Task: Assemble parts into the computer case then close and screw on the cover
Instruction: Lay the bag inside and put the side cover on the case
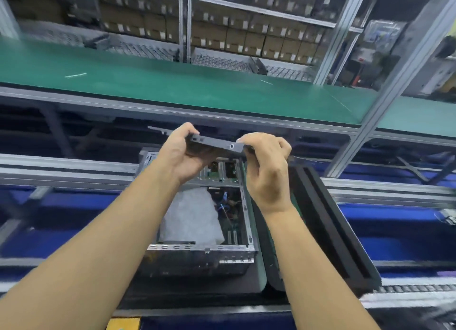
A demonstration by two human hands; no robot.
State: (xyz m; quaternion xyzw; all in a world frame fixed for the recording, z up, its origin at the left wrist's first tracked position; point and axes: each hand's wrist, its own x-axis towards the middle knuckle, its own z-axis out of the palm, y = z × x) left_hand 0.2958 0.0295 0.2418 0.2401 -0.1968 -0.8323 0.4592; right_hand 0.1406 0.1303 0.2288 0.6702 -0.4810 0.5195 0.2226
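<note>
An open metal computer case (197,253) lies on the line below me, its inside showing a white padded bag (192,216), wires and a green board. Above its far end both hands hold a flat dark grey drive-like part (214,143) roughly level. My left hand (182,154) grips its left end from below, thumb over the top edge. My right hand (266,166) pinches its right end with curled fingers. A black panel (328,221), which looks like the cover, lies tilted just right of the case.
A green conveyor belt (172,82) runs across behind the case, framed by aluminium rails. Shelves with several cardboard boxes (246,36) fill the background. An aluminium post (385,97) slants up at the right. Blue surfaces lie beneath the rails on both sides.
</note>
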